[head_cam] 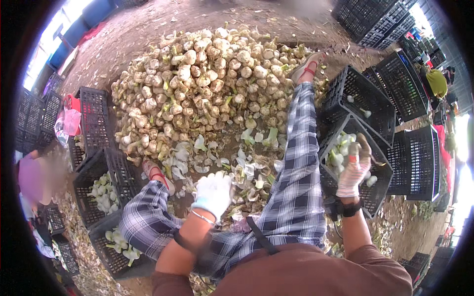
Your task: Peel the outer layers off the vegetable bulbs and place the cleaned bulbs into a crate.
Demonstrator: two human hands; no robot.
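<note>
My left hand (214, 194), in a white glove, is over the loose garlic skins (255, 166) between my legs; its fingers look curled, and whether they hold something is hidden. My right hand (353, 168), in a striped glove with dirty fingers, reaches over a black plastic crate (377, 196) at my right. Peeled white garlic bulbs (336, 157) lie in that crate beside the hand. No item shows clearly in the right hand's grip. A large heap of unpeeled garlic bulbs (207, 77) lies on the ground in front of me.
A black crate (370, 96) with a few bulbs stands beyond the right one. At left, two crates (83, 196) hold cleaned garlic. Stacked crates (370, 22) rise at the upper right. A pink plastic bag (71, 122) and a person in purple (31, 177) are at far left.
</note>
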